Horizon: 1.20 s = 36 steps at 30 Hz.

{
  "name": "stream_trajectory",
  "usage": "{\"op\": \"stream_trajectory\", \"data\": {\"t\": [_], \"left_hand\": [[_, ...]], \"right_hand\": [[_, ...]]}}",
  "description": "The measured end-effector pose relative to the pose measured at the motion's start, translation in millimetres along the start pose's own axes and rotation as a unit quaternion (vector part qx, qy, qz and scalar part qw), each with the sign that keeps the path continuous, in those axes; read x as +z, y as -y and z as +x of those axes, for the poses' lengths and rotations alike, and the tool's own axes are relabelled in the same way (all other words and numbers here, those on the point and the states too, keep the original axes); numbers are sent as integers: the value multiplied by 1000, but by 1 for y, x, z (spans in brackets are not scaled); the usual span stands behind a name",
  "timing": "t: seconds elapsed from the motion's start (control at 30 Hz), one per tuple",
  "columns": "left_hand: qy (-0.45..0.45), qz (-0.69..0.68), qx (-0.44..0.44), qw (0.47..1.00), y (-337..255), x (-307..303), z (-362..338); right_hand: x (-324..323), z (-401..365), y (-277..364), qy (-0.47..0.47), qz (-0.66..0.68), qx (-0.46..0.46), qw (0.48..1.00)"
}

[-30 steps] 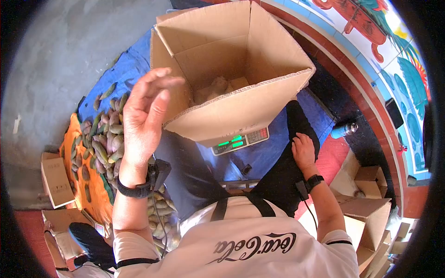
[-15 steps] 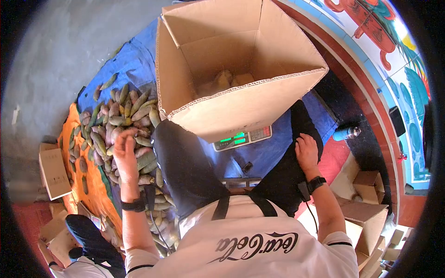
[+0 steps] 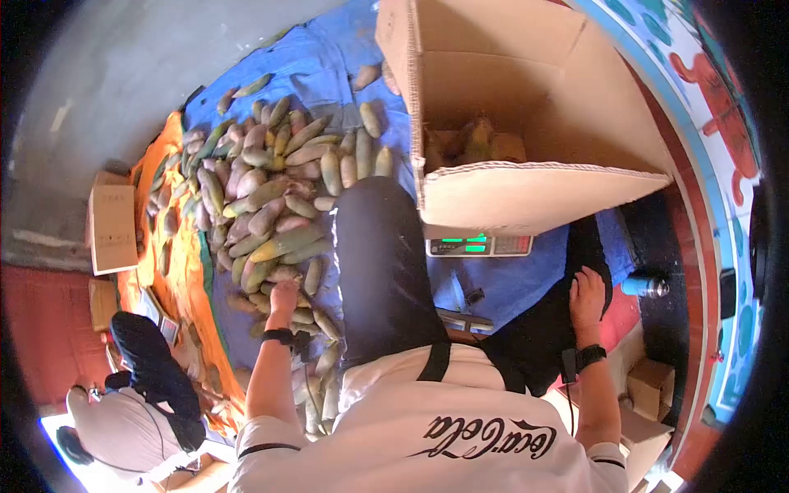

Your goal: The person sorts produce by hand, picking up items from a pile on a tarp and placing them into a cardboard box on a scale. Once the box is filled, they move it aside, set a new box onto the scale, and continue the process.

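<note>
Two bare hands of mine show in the head view, well apart from each other. My left hand (image 3: 284, 297) reaches down to the near part of a loose pile of long green and purplish produce (image 3: 267, 197), its fingers touching or just over the pieces; I cannot tell whether they close on one. My right hand (image 3: 586, 301) lies on my right thigh in black trousers (image 3: 380, 263), fingers loosely spread and holding nothing.

The pile spreads over a blue cloth sheet (image 3: 534, 283) and a bright orange cloth (image 3: 149, 283), to the left of my legs. In front of me, a large, open, brown cardboard box (image 3: 534, 197) has a few pieces lying at its bottom; a pale scale (image 3: 514, 246) with green lit digits shows under its near edge. Beyond my right hand lies a blue bottle with a silvery top (image 3: 643, 286). At lower left, another person (image 3: 127, 431) sits near a small brown carton (image 3: 113, 228).
</note>
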<state>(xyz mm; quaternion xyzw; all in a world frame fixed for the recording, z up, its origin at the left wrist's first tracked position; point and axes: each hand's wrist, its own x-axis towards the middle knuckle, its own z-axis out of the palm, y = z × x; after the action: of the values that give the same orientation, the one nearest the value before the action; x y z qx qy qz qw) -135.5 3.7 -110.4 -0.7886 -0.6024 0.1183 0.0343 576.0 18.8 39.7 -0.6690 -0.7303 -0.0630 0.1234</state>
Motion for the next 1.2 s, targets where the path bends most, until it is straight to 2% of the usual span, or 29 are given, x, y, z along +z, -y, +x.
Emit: {"op": "stream_trajectory", "data": {"t": [0.03,0.07,0.13,0.23,0.27,0.3,0.37,0.4,0.43,0.5,0.53,0.57,0.63,0.67,0.73,0.77,0.83,0.87,0.93,0.97,1.03,1.07,1.13,1.17,1.2], "left_hand": [[72,5,-2,997,-1,1,-10],[75,4,-10,997,-5,3,-18],[278,81,-61,955,-26,-25,-25],[295,28,-95,950,-33,-4,-49],[351,39,-63,934,-39,4,-59],[353,36,-66,932,-42,6,-63],[375,20,-16,927,-45,7,-72],[335,-15,-20,942,-42,47,-90],[337,-18,-23,941,-44,46,-96],[319,-106,-62,940,-55,40,-103],[432,-59,8,900,-62,0,-82],[433,-63,7,899,-61,31,-95],[310,-271,-175,894,-62,104,-124],[311,-274,-176,893,-64,96,-123],[337,-151,5,929,-66,65,-116],[338,-153,4,929,-67,61,-119],[262,-125,92,953,-70,51,-125],[262,-127,91,952,-73,48,-124],[429,-160,7,889,-83,34,-114],[430,-162,6,888,-86,38,-118],[456,-255,-84,849,-92,42,-126],[457,-256,-85,847,-93,44,-131],[492,-190,28,849,-96,25,-134],[494,-194,26,847,-99,17,-139],[487,-277,-110,821,-103,7,-143]], "right_hand": [[-1,1,2,2,4,-8,1000],[-2,2,3,3,-2,-7,1000],[-4,5,5,22,-4,7,1000],[-4,6,7,17,1,-5,1000],[-3,8,8,20,2,-13,1000],[-4,7,8,25,-12,-13,1000],[-3,7,6,30,-26,-18,999],[-2,6,5,32,-31,-20,999],[-2,6,5,33,-36,-21,999],[-1,6,5,41,-35,-26,998],[-2,7,4,47,-35,-27,998],[-2,7,3,49,-36,-30,998],[0,7,1,52,-39,-32,997],[1,7,0,54,-40,-35,997],[3,7,-2,57,-50,-38,996],[3,7,-2,58,-51,-40,996],[4,7,-3,60,-59,-42,996],[4,7,-3,61,-60,-44,995],[3,7,-3,62,-61,-46,995],[3,8,-3,64,-62,-48,995],[2,7,-2,55,-66,-68,994],[2,6,-2,57,-66,-70,994],[2,6,-3,55,-67,-67,994],[3,6,-4,58,-67,-70,994],[4,7,-6,64,-71,-69,993]]}}
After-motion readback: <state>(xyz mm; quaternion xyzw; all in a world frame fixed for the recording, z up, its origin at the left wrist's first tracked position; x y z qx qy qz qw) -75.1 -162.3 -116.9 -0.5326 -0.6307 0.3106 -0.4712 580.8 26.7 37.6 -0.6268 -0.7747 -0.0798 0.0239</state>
